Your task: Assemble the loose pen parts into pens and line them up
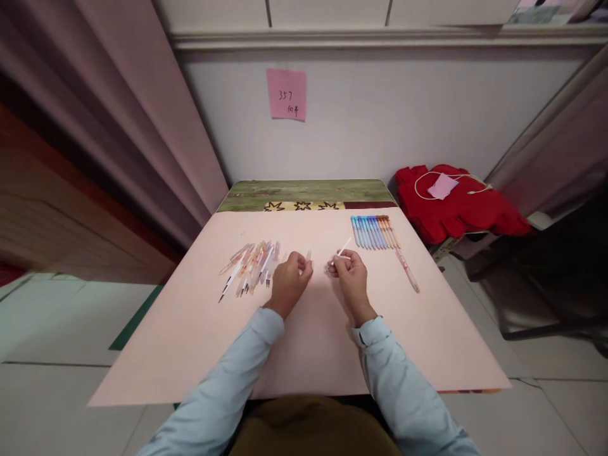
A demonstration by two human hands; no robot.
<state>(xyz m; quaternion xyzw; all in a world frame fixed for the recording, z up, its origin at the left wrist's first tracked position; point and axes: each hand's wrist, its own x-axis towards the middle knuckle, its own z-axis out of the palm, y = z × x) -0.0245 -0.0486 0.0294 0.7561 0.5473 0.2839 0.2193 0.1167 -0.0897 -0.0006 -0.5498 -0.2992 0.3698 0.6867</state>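
Note:
My left hand (291, 280) is closed around a small clear pen part whose tip shows at its fingertips, above the pink sheet (304, 342). My right hand (350, 273) pinches a thin white refill (344, 247) that points up and away to the right. The two hands are close together, a short gap between them. A loose pile of pen parts and refills (249, 266) lies just left of my left hand. A neat row of assembled blue and orange pens (375, 232) lies beyond my right hand, and a single pink pen (407, 270) lies to its right.
The pink sheet covers a small table with a green patterned strip (306, 195) at the far edge against the wall. A pink note (286, 94) is stuck on the wall. A red cloth (456, 202) with a white cable sits on a chair at right. Curtains hang at left.

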